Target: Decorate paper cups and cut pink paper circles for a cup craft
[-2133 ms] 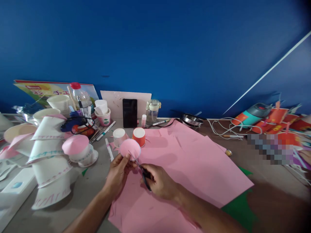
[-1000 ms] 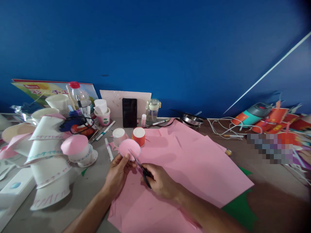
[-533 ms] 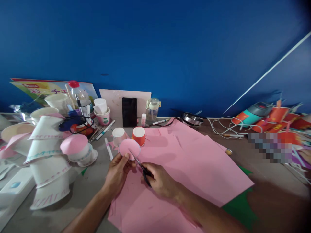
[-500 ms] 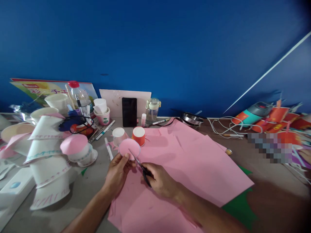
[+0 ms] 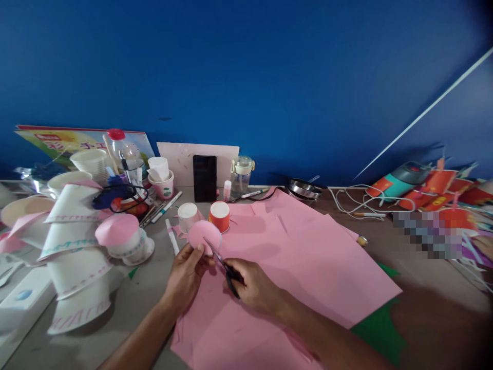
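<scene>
My left hand (image 5: 188, 270) pinches the lower edge of a pink paper circle (image 5: 198, 233), thumb on top. Black-handled scissors (image 5: 231, 280) are gripped in my right hand (image 5: 254, 288). Their blades lie across the circle from its lower right edge, with the tip near its middle. Just behind the circle stand a white paper cup (image 5: 187, 215) and a red paper cup (image 5: 220, 218). Beneath both hands spread large pink paper sheets (image 5: 319, 257).
Stacked white paper cups (image 5: 77, 267) and a pink-topped cup (image 5: 117, 231) fill the left side. A black phone (image 5: 205, 179), a glue stick (image 5: 227, 190) and a lidded jar (image 5: 242, 177) stand along the wall. Cables and a teal bottle (image 5: 400, 180) lie right, near another person's hand (image 5: 484, 244).
</scene>
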Demonstrator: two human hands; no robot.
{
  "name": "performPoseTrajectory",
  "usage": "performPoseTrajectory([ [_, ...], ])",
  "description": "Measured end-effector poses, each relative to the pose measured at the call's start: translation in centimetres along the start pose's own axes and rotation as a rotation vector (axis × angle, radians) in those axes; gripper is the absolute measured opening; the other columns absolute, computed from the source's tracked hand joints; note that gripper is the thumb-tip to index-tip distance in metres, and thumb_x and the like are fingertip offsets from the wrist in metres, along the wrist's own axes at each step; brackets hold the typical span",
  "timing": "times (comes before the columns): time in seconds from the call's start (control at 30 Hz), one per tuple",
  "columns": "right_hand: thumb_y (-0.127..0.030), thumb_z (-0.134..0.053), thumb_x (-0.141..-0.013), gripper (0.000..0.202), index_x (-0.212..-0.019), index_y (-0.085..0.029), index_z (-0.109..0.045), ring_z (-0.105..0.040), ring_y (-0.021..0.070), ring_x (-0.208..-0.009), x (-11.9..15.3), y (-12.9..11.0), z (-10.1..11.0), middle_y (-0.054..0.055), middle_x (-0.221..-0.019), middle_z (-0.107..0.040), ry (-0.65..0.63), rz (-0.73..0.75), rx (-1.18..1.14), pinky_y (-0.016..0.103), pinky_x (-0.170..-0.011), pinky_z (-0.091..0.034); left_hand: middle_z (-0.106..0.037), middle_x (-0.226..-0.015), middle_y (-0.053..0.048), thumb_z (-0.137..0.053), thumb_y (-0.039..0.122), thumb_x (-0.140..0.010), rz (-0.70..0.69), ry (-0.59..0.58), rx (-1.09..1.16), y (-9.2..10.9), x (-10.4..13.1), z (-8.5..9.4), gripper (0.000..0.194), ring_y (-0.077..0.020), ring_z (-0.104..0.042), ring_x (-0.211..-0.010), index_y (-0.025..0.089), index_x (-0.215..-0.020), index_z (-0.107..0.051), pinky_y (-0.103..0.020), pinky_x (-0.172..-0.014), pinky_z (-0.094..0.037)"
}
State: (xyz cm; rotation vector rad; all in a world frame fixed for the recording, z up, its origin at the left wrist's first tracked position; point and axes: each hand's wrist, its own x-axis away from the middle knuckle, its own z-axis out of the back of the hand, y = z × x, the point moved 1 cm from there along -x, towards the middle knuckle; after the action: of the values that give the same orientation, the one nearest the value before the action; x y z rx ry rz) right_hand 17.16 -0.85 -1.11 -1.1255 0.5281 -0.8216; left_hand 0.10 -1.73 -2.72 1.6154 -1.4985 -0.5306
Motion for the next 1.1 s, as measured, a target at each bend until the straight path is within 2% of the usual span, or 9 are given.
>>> performPoseTrajectory([
  [0.23,-0.007,-0.056,-0.070,0.017,-0.068,-0.021,-0.046,-0.047,0.0090,-0.056,0.0,-0.6,1.6,-0.006,-0.062,-0.052,0.027,0.023,0.208,0.018,-0.052,-0.030,-0.068,-0.062,0.002,-0.085,0.030,-0.064,-0.001,0.063,0.072,0.3,-0.4,0.5,0.027,-0.0085,-0.061,-0.051,0.015,-0.072,-0.065,-0.018,-0.050,-0.051],
  [0.43,-0.009,-0.056,-0.068,0.020,-0.064,-0.020,-0.040,-0.036,0.0081,-0.054,0.1,-0.6,2.1,-0.007,-0.058,-0.042,0.005,0.026,0.315,0.020,-0.052,-0.026,-0.068,-0.063,0.002,-0.084,0.030,-0.066,-0.021,0.074,0.071,0.1,-0.6,0.7,0.024,-0.0081,-0.060,-0.051,0.015,-0.075,-0.067,-0.018,-0.049,-0.050],
  [0.7,-0.012,-0.055,-0.074,0.010,-0.070,-0.019,-0.050,-0.042,0.0076,-0.055,0.3,-0.5,1.8,-0.006,-0.063,-0.054,-0.030,-0.038,0.147,0.018,-0.051,-0.028,-0.067,-0.061,0.002,-0.084,0.029,-0.066,-0.036,0.080,0.075,0.3,-0.5,0.5,0.023,-0.0087,-0.059,-0.050,0.015,-0.073,-0.066,-0.019,-0.049,-0.050],
  [0.93,-0.016,-0.059,-0.076,0.002,-0.077,-0.017,-0.059,-0.037,0.0075,-0.055,0.4,0.2,1.9,-0.007,-0.061,-0.047,-0.043,-0.080,0.054,0.019,-0.050,-0.029,-0.067,-0.063,0.002,-0.085,0.031,-0.063,-0.085,0.121,0.069,0.5,-0.9,0.6,0.027,-0.0074,-0.058,-0.051,0.015,-0.073,-0.066,-0.017,-0.049,-0.048],
  [1.1,-0.023,-0.063,-0.078,0.015,-0.090,-0.015,-0.063,-0.037,0.0076,-0.054,0.6,0.3,2.1,-0.007,-0.061,-0.048,-0.066,-0.134,-0.077,0.019,-0.049,-0.029,-0.067,-0.061,0.004,-0.084,0.032,-0.064,-0.119,0.183,0.042,0.3,-1.1,1.0,0.026,-0.0063,-0.058,-0.052,0.016,-0.072,-0.066,-0.015,-0.052,-0.049],
])
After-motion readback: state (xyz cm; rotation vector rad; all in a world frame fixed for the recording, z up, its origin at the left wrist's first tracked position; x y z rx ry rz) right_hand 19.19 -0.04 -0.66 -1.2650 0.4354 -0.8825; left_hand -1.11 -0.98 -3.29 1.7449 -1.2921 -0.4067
